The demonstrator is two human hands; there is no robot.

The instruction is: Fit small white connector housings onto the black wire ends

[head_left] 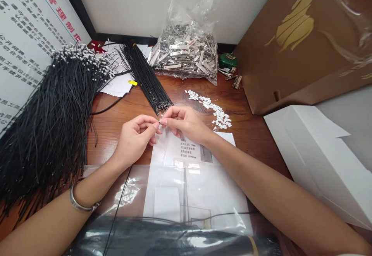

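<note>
My left hand [139, 136] and my right hand [186, 122] meet near the middle, fingertips pinched close together over the top of a printed sheet [188, 149]. Something tiny and pale shows between the fingertips, too small to name. A thin black wire [120, 200] runs down from beside my left hand. Just beyond the fingers lies a bundle of black wires [145, 78]. Small white connector pieces [217, 112] are scattered to the right of my right hand.
A large heap of black wires with white ends [55, 116] fills the left. Behind are a clear bag of metal parts [186, 54] and a green tape measure [228, 62]. A brown box [308, 43] and white box [319, 159] stand right; bagged black wires [174, 236] lie in front.
</note>
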